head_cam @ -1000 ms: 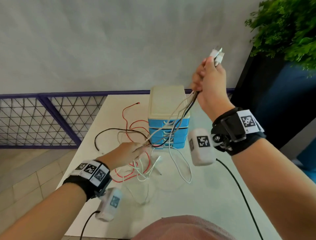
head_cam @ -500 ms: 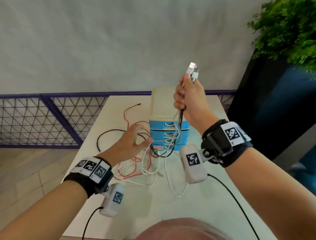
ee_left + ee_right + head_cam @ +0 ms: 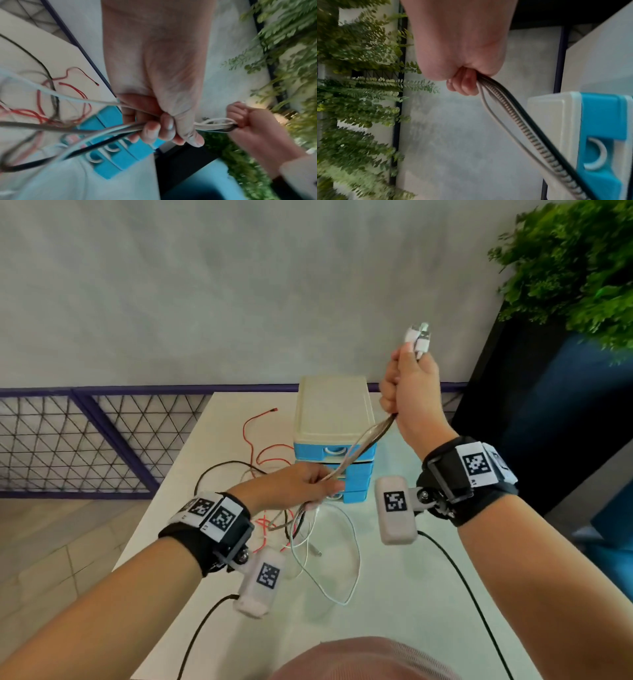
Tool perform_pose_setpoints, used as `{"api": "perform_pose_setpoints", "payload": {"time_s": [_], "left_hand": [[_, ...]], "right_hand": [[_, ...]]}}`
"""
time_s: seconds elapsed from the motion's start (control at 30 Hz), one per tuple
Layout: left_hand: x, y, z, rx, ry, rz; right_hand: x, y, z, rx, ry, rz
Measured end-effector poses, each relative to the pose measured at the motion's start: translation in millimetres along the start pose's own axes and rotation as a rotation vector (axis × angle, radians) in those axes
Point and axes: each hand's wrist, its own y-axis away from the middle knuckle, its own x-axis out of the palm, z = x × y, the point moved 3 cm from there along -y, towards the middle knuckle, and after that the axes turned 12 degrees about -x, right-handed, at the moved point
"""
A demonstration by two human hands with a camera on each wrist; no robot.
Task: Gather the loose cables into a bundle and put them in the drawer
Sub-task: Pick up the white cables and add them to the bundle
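Holding the cables (image 3: 359, 446) tight, the right hand (image 3: 412, 392) is a fist up high, with white plugs (image 3: 419, 337) poking out on top. The left hand (image 3: 294, 486) grips the same cables lower, at 7 o'clock from it. Loose ends lie on the table (image 3: 394, 594). The little drawer box (image 3: 334, 433) sits near the far edge, all drawers closed.

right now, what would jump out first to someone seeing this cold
The right hand raised above the table, gripping a bunch of cables with white plugs sticking out on top. The left hand holds the same bunch lower down, in front of the blue drawer unit; red and black wires sprawl behind.
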Motion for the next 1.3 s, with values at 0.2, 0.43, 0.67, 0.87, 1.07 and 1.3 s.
{"api": "perform_pose_setpoints", "payload": {"time_s": [0.2, 0.43, 0.67, 0.87, 1.07, 1.3], "left_hand": [[-18.2, 8.6, 82.0, -0.191, -0.137, -0.124], [-30.6, 0.6, 76.8, -0.166, -0.067, -0.239], [-37.0, -4.9, 0.7, 0.064, -0.299, -0.366], [-53.8, 1.7, -9.8, 0.221, 0.051, -0.296], [-57.2, -1.4, 25.2, 0.091, -0.201, -0.326], [-50.3, -5.0, 83.6, -0.12, -0.191, -0.297]], "right_hand": [[-58.4, -38.8, 26.6, -0.268, 0.304, -0.23], [-50.0, -20.5, 24.9, -0.375, 0.865, -0.023], [18.4, 51.4, -48.3, 0.062, 1.128, 1.124], [18.1, 41.3, -38.3, 0.067, 1.057, 0.942], [3.4, 9.5, -8.3, 0.151, 0.701, 0.455], [-13.1, -14.8, 23.7, 0.076, 0.302, 0.049]]}}
